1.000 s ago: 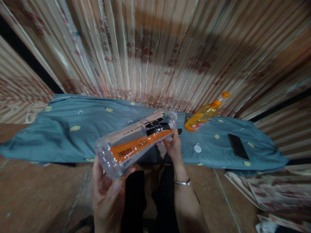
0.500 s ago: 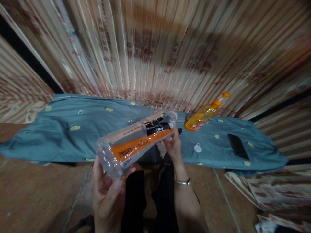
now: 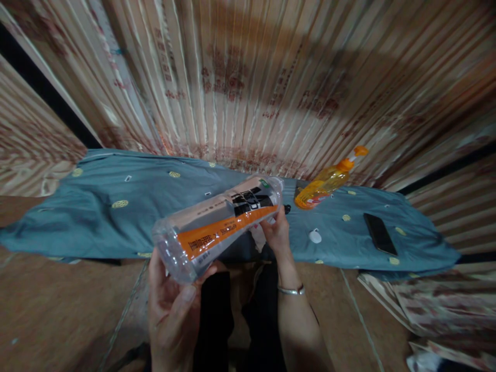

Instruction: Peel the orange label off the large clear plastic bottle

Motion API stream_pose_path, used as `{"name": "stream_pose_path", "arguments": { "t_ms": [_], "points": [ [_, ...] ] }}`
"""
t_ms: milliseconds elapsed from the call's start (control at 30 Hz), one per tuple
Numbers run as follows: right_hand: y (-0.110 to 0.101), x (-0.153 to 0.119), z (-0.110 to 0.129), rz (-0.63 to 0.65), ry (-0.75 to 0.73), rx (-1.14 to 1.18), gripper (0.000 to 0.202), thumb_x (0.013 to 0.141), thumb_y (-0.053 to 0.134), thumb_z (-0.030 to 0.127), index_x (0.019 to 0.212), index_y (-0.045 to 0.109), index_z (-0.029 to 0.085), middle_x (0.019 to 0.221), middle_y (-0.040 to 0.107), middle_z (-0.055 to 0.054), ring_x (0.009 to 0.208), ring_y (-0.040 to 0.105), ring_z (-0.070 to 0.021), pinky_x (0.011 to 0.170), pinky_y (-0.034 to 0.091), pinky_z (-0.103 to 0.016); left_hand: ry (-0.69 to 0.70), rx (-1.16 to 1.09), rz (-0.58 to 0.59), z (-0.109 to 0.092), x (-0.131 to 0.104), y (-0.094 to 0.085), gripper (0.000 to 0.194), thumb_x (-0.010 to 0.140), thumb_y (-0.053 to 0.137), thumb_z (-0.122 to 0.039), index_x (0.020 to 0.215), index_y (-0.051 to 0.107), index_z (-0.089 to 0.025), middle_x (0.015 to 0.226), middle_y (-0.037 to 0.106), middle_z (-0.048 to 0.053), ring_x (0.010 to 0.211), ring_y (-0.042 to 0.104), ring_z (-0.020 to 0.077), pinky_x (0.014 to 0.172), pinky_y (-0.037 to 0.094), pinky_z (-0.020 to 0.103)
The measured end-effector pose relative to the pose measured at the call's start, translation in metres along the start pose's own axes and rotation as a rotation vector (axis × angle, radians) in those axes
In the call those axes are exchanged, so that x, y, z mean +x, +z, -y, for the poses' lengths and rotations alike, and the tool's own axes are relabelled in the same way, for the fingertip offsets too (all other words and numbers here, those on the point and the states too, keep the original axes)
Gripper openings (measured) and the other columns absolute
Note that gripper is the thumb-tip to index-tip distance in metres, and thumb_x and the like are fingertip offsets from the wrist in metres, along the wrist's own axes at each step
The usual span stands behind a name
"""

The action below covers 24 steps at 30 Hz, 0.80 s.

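Note:
A large clear plastic bottle with an orange and black label is held tilted above the cloth, its base end toward the lower left. My left hand supports that lower end, fingers behind it and thumb in front. At the upper right end, my right hand grips the bottle near its neck; part of its fingers is hidden behind the plastic. Below the right hand hangs a pale, crumpled piece that looks like tissue or cloth, and I cannot tell whether the hand holds it.
A blue-green cloth covers the long surface ahead. On it are a yellow-orange pump bottle, a black phone and a small white disc. Pleated patterned curtains hang behind. A fabric bag lies at lower right.

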State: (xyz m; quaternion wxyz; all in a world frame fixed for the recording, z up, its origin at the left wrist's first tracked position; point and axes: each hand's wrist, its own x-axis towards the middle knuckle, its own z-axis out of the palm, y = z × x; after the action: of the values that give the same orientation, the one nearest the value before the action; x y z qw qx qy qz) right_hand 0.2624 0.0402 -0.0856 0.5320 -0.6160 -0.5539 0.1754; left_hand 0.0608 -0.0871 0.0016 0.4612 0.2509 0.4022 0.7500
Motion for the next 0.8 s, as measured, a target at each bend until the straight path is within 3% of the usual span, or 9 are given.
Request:
{"name": "stream_pose_path", "arguments": {
  "t_ms": [300, 800],
  "points": [
    [0.0007, -0.0003, -0.0017, -0.004, 0.000, -0.007, 0.037, 0.079, 0.069, 0.037, 0.111, 0.055, 0.024, 0.093, 0.073, -0.003, 0.089, 0.070, -0.0239, 0.077, 0.055, -0.034, 0.010, -0.018, 0.010, -0.0001, -0.0010, -0.0013, 0.065, 0.072, 0.086, -0.032, 0.134, 0.066, -0.032, 0.126, 0.074, 0.005, 0.099, 0.074, 0.0212, 0.077, 0.065, 0.025],
    [0.0002, 0.0000, 0.0004, -0.002, 0.003, 0.005, 0.034, 0.079, 0.069, 0.036, 0.108, 0.054, 0.025, 0.092, 0.074, -0.003, 0.087, 0.070, -0.0233, 0.076, 0.055, -0.034, -0.010, 0.004, 0.014, 0.0000, -0.0006, -0.0005, 0.067, 0.073, 0.085, -0.033, 0.136, 0.064, -0.033, 0.131, 0.071, 0.006, 0.102, 0.073, 0.0234, 0.076, 0.066, 0.028]
  ]
}}
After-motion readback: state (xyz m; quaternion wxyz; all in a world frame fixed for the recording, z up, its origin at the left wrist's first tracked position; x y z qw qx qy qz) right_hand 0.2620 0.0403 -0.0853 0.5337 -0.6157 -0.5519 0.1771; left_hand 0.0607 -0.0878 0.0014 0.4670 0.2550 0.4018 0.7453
